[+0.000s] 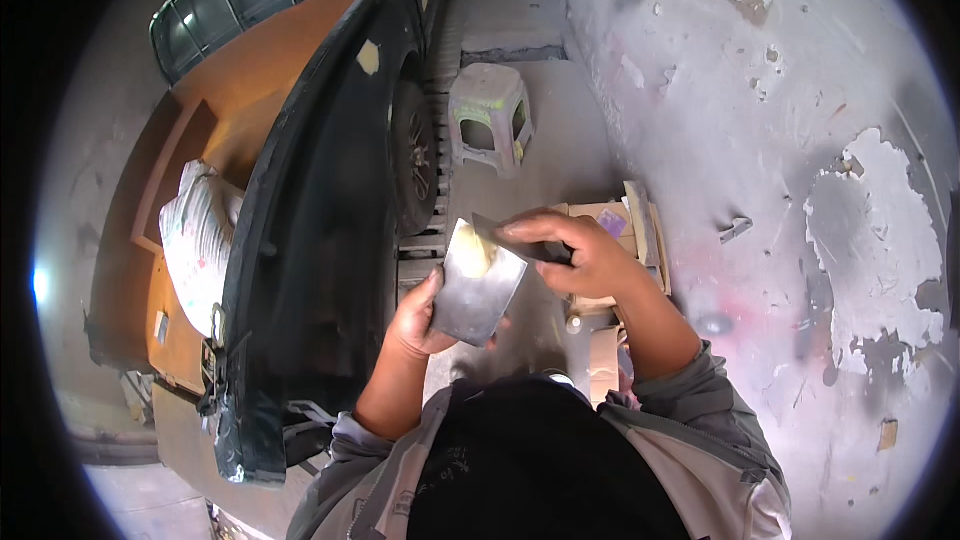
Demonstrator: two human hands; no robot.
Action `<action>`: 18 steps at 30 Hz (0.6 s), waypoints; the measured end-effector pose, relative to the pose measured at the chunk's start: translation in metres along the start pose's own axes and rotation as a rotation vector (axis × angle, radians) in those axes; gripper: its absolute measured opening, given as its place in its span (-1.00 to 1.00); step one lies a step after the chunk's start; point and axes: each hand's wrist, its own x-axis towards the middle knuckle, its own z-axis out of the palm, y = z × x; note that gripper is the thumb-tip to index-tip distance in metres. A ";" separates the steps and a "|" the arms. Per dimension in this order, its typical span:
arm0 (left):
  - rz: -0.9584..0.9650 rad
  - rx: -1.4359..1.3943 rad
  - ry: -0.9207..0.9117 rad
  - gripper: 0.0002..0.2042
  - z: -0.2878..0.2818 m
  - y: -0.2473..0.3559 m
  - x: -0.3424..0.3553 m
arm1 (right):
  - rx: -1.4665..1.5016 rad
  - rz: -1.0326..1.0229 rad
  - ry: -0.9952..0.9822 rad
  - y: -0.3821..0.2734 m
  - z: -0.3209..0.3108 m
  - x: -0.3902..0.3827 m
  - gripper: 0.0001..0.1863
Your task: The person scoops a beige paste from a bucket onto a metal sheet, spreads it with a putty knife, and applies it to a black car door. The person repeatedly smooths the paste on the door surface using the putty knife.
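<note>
- Judging by the look, partway through working pale paste [474, 253] on a flat metal plate [478, 308]: loaded on, but not spread across most of the face.
- Likely left: more blending, then using the paste up.
- Supporting the plate in front of the body with the left hand [418, 318], thumb along its left edge, fingers beneath.
- Gripping a dark scraper [545, 251] in the right hand [580, 255], over the plate's upper edge; hard to tell whether touching the paste.
- Looking creamy, smooth and gathered near the plate's top corner; bare, grey and smeared below.
</note>
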 end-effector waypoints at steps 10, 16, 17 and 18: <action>0.487 0.375 0.447 -0.43 -0.026 0.037 0.112 | -0.517 0.049 0.257 0.067 0.013 0.055 -0.43; 0.540 0.473 0.512 -0.46 -0.078 0.081 0.161 | -0.320 0.167 0.350 0.097 -0.039 0.126 -0.44; 0.563 0.492 0.479 -0.46 -0.084 0.090 0.170 | -0.363 0.167 0.305 0.106 -0.038 0.136 -0.45; 0.587 0.510 0.448 -0.47 -0.090 0.100 0.179 | -0.405 0.166 0.258 0.116 -0.032 0.140 -0.45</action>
